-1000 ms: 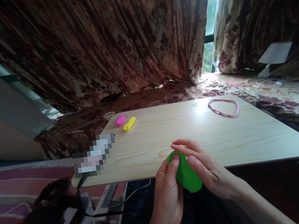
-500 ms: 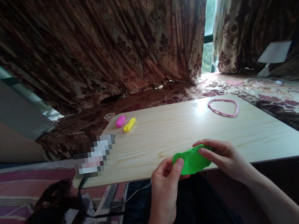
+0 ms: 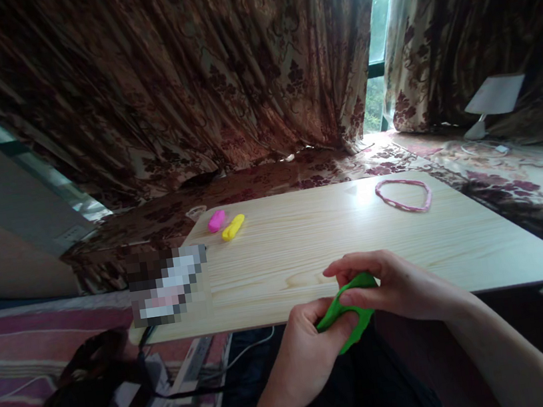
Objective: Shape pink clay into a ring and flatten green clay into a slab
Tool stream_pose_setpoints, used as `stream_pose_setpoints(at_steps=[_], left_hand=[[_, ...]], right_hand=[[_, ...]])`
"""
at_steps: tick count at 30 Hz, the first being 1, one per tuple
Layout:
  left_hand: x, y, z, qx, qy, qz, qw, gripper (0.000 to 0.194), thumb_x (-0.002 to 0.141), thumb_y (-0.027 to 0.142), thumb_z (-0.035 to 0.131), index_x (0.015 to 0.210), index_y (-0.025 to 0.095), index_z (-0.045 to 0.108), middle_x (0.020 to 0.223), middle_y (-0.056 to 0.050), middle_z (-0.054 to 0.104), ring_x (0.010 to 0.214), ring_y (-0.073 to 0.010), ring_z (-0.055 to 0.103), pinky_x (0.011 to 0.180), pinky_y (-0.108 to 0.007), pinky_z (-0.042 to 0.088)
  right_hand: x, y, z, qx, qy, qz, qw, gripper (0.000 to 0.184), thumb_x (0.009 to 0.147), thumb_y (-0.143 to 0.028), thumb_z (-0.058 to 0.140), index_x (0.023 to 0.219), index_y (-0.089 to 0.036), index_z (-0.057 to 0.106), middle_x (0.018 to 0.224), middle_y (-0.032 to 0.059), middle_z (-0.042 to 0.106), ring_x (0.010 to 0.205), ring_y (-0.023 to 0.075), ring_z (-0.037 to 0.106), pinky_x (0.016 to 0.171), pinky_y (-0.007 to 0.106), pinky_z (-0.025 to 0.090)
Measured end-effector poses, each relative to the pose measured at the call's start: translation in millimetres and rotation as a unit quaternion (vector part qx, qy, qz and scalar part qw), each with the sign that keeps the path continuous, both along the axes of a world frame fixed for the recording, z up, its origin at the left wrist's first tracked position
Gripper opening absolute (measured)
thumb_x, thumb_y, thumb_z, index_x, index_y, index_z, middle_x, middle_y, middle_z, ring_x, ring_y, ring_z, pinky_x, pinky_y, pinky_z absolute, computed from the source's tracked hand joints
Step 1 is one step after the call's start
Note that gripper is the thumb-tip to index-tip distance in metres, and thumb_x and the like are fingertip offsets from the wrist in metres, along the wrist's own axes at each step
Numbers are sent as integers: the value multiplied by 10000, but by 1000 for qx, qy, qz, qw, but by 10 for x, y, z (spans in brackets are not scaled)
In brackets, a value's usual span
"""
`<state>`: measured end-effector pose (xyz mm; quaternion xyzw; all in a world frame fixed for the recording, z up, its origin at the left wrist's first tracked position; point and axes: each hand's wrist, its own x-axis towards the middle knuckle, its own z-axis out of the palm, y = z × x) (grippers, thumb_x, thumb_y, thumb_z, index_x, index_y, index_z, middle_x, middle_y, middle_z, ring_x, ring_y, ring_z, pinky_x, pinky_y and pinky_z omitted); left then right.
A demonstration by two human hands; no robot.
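Observation:
A flattened piece of bright green modelling clay is between my two hands at the table's front edge. My left hand grips its left side, thumb pressed on top and fingers hidden beneath. From the right, my right hand pinches the upper part, its thumb on the near face and its fingers curled behind. The clay is bent, with a fold near the thumbs. Farther back on the left of the table lie a pink clay lump and a yellow clay piece.
The pale wooden table carries a pink twisted ring at its back right. A pixelated, blurred-out object rests on the left edge. Beyond stand a white lamp and patterned curtains. A dark strap hangs at lower left.
The green clay went from a spread, flat sheet to a bent, folded one. My right hand moved left, closer to my left hand, and both thumbs came together over the clay.

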<state>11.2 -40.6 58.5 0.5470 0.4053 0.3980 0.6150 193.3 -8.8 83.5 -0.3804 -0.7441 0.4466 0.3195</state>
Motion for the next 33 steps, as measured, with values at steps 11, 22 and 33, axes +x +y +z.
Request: stream_pose_setpoints(at_steps=[11, 22, 33], left_hand=[[89, -62, -34, 27, 28, 15, 999, 220, 849, 282, 547, 948, 152, 695, 762, -29, 636, 755, -180, 561, 678, -258, 410], [185, -120, -70, -89, -63, 41, 993, 293, 846, 389, 567, 1004, 157, 649, 801, -67, 695, 673, -171, 642, 626, -266, 479], [179, -109, -55, -61, -109, 66, 990, 273, 864, 358, 555, 929, 127, 687, 712, -54, 693, 636, -154, 624, 617, -251, 467]], right_hand=[[-4, -23, -103, 8, 64, -3, 998, 210, 855, -295, 575, 1009, -187, 668, 875, 32, 595, 748, 136, 577, 622, 230, 475], [-38, -104, -44, -8, 85, -38, 996, 438, 987, -376, 263, 1088, -247, 669, 1153, 27, 591, 1134, 175, 497, 1020, 304, 332], [-221, -239, -66, -78, 140, -10, 987, 409, 971, -410, 292, 1123, -266, 644, 1128, 38, 549, 795, 122, 573, 536, 176, 480]])
